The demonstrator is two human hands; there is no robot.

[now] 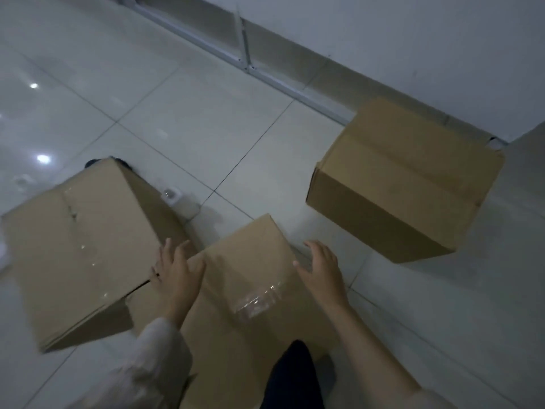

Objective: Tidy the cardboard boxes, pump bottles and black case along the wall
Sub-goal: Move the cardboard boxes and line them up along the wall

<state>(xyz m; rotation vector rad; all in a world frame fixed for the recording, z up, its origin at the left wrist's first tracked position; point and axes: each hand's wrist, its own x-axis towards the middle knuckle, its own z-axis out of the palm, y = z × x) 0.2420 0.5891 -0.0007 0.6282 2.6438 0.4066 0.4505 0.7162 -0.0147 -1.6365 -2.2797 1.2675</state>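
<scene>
Your left hand [174, 276]: flat, fingers spread, on middle cardboard box [250, 287] | your right hand [323, 271]: open at its right edge, grasping nothing | left box [79, 249] touching it | third box [404, 178] by wall [413, 39] | pump bottle [180, 200] behind.

A single head-worn wide-angle view looks steeply down and forward from above the person's own arms onto the tiled floor [206, 119]. It sits close over the fingers [169, 249], which fill the lower middle. Beyond the fingers the wall [413, 39] crosses the top right, its lines bowed by the lens.
</scene>
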